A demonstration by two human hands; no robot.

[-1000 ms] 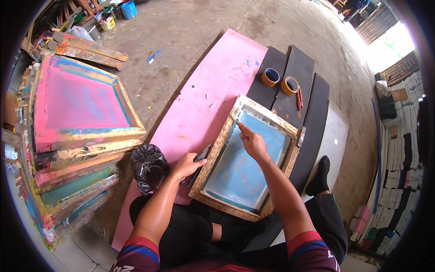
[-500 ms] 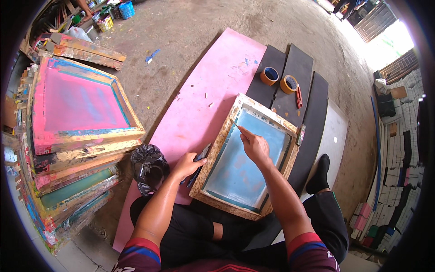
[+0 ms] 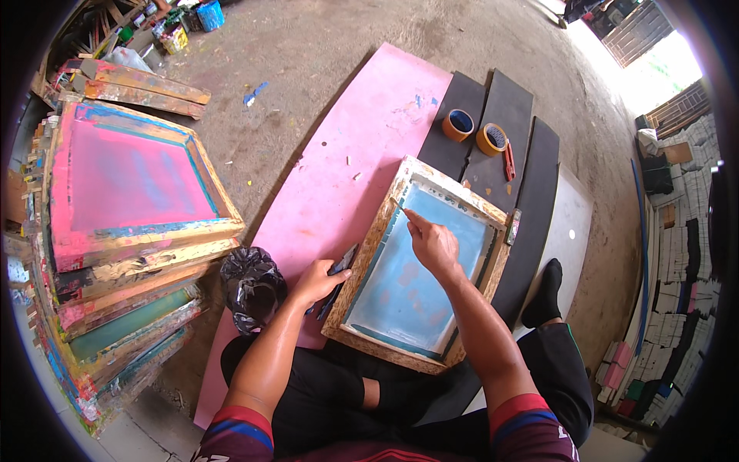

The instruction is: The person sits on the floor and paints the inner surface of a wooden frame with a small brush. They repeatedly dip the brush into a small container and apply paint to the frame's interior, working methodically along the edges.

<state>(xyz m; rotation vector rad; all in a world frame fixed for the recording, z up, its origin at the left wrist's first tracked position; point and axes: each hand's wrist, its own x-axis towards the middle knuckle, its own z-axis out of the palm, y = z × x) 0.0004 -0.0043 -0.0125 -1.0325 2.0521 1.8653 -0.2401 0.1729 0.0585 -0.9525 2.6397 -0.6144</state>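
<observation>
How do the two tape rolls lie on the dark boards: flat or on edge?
Flat: both tape rolls show round openings facing up, their orange sides rising from the dark boards.

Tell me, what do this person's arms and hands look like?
The left hand and right hand are bare human hands, with no gloves or wristwatch visible. The forearms are bare too. The short sleeves are dark maroon, each with a red band at the hem, a blue band next to it, and white markings.

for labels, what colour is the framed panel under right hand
Framed panel: mostly light blue; head view.
</observation>
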